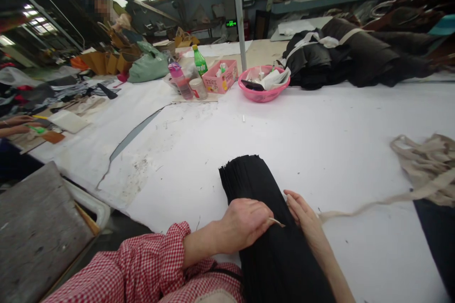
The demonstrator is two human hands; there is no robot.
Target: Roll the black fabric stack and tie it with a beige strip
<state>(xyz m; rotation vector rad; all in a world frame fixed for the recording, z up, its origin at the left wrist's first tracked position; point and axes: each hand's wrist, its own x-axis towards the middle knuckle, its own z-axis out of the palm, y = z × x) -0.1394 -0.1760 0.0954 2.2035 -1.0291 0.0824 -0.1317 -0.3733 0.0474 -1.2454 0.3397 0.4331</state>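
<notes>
A thick stack of black fabric (273, 246) lies lengthwise on the white-covered table (337, 142) in front of me. My left hand (247, 222) is closed over the stack, gripping a pale strip (276, 221) whose short end sticks out past the fingers. My right hand (304, 210) rests along the right side of the stack, its fingers stretched out against the fabric. From beside that hand a beige cloth strip (377, 201) runs right to a heap of beige strips (432, 165). Whatever lies under the right palm is hidden.
Farther back are a pink basket (263, 93), a pink box (221, 80), a green bottle (200, 62) and dark fabric rolls (359, 54). Another person's hands (16, 125) are at the far left. A grey board (39, 232) lies at lower left.
</notes>
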